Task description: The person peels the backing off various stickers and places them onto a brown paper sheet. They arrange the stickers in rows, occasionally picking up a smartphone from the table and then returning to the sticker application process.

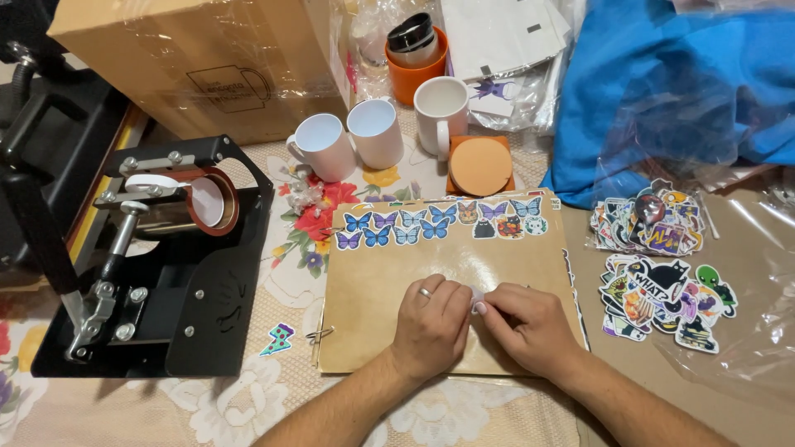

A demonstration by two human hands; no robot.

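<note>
we pinch a small pale sticker (476,298) over the middle of the brown kraft album page (373,285), our left hand (431,324) and right hand (530,324) meeting there with fingertips clamped together on it. along the page's top edge a row of butterfly and cat stickers (439,222) is already placed, the rest of the page bare. right of the page lie loose sticker piles (662,273); left of it a mug press (157,257); above it white mugs (377,132).
</note>
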